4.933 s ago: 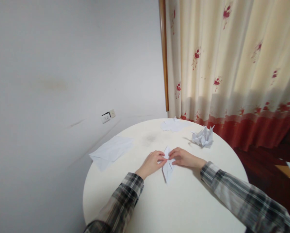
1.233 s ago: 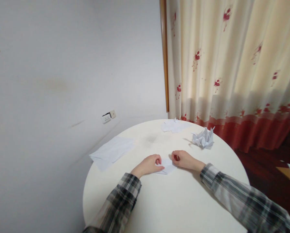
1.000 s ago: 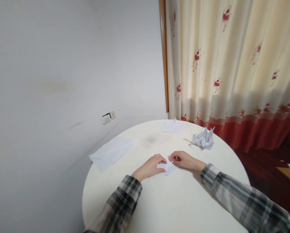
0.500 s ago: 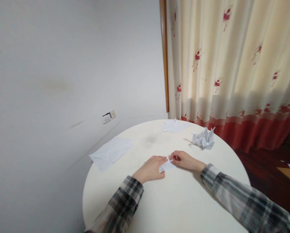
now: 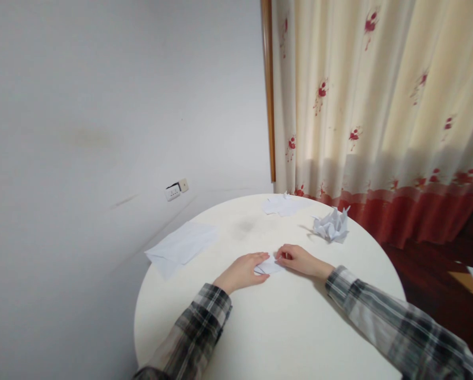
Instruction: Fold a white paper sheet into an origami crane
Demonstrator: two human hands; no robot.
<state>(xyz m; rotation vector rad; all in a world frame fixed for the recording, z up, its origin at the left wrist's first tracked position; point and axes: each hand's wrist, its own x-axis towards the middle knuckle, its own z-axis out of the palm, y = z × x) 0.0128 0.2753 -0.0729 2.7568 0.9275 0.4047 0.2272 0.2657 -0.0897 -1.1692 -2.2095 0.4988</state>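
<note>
A small folded piece of white paper (image 5: 271, 265) lies on the round white table between my two hands. My left hand (image 5: 242, 272) grips its left side, thumb on the near edge and fingers along the far edge. At the paper's right side, my right hand (image 5: 300, 259) has its fingers curled in a pinch on the edge. The fingers partly cover the paper, so its full shape is hidden.
White paper sheets (image 5: 185, 243) lie at the table's left. Paper scraps (image 5: 282, 206) are at the far edge, and a cluster of folded paper pieces (image 5: 332, 227) stands at the right. The round table (image 5: 284, 327) adjoins a wall with a socket (image 5: 173, 192); a curtain (image 5: 351, 105) hangs behind.
My left hand has shifted slightly left, its fingers drawing back a little from my right hand. More of the folded paper's left part shows. The right hand stays almost in place.
</note>
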